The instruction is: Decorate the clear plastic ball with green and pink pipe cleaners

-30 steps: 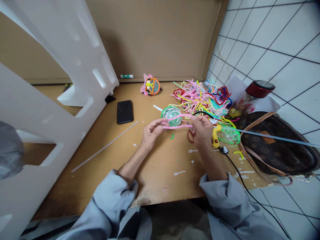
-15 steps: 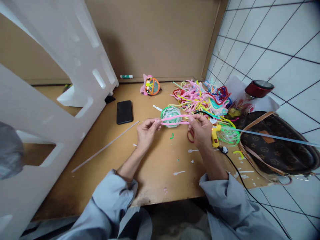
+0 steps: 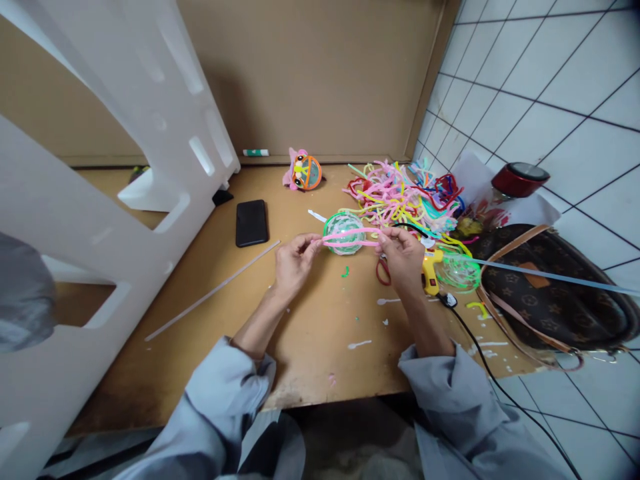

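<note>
A folded pink pipe cleaner (image 3: 350,237) stretches between my two hands above the wooden table (image 3: 310,333). My left hand (image 3: 293,261) pinches its left end and my right hand (image 3: 403,257) pinches its right end. Just behind the strand sits a clear ball with a green ring (image 3: 343,232). A tangled heap of coloured pipe cleaners (image 3: 400,193) lies behind my right hand. A yellow glue gun (image 3: 430,272) rests beside my right hand, next to a second clear green ball (image 3: 457,272).
A black phone (image 3: 251,222) and a long clear stick (image 3: 213,290) lie left of my hands. A finished pink and orange ball toy (image 3: 303,171) stands at the back. A brown bag (image 3: 550,293) and a red-lidded jar (image 3: 517,180) sit right; a white foam frame (image 3: 100,200) stands left.
My hands have moved a little farther from me and apart, pulling the two pink strands closer together and straighter over the clear ball.
</note>
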Demonstrator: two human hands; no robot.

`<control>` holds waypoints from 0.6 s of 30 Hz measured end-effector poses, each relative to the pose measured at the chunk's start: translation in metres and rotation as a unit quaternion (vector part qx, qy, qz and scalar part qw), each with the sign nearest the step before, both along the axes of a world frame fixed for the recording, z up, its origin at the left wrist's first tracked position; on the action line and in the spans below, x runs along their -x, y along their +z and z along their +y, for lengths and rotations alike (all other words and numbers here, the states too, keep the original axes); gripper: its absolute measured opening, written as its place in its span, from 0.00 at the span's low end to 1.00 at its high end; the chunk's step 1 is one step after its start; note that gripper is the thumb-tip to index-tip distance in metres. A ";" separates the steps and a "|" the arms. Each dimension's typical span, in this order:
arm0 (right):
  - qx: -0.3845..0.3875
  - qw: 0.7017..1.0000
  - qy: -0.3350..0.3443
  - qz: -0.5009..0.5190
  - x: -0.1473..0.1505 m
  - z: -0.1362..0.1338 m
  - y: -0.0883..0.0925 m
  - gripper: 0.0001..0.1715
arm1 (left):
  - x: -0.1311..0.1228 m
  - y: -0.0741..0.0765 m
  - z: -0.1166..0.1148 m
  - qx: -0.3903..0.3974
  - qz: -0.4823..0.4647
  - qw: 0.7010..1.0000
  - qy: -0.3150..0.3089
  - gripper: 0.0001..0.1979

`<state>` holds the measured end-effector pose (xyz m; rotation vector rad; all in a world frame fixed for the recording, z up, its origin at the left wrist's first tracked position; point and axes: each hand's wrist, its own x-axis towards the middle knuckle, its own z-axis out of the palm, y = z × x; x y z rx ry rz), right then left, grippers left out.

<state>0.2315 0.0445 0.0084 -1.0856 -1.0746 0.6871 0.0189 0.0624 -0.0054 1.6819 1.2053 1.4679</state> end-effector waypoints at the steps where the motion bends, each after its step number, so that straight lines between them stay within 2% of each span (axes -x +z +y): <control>1: -0.001 1.000 0.002 -0.003 0.000 0.000 0.000 0.11 | 0.001 0.000 0.000 -0.002 0.017 1.000 -0.002 0.13; 6: -0.003 1.000 -0.002 -0.013 0.000 0.002 -0.003 0.11 | 0.006 0.004 0.002 -0.011 0.094 0.996 0.001 0.13; 10: -0.019 0.997 -0.015 -0.075 -0.005 0.004 -0.008 0.09 | 0.009 0.006 0.003 0.012 0.109 0.994 -0.012 0.15; 18: -0.023 0.984 0.003 -0.174 -0.016 0.011 -0.019 0.08 | 0.015 0.003 0.008 0.094 0.089 0.984 -0.125 0.15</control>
